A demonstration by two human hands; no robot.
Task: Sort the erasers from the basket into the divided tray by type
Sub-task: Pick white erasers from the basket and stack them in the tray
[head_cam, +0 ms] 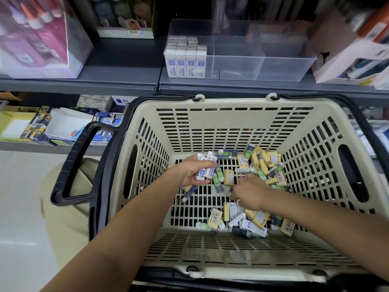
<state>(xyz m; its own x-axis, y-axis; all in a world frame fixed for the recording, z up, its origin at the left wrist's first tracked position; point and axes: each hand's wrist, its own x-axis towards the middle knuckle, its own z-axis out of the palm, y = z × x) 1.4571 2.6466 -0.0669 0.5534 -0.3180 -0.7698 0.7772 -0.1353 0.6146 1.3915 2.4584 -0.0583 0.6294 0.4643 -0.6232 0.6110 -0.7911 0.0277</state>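
Dozens of small block-shaped erasers lie loose on the slotted floor of a beige plastic basket (pixel 231 123) with black handles (pixel 71 165). Three kinds are present: yellow erasers (pixel 261 161) in card sleeves, green erasers (pixel 216 180) with rounded ends and printed faces, and white erasers (pixel 254 228) with blue print. The basket walls are perforated in rows of narrow slots.

Beyond the basket, on a dark grey shelf (pixel 122 60), stands the clear, hard-walled divided tray (pixel 237 66). Its left compartment holds upright rows of white boxed stock (pixel 185 60). Cartons of other goods flank the tray. A pale glossy floor (pixel 19 186) lies to the left.

The left hand (pixel 193 171) is inside the basket, above its floor, with the fingers curled round a bundle (pixel 205 166) of the white type. The right hand (pixel 250 192) is palm down, low among the loose pieces, with the fingers bent toward the floor. Whether it grips anything cannot be told.
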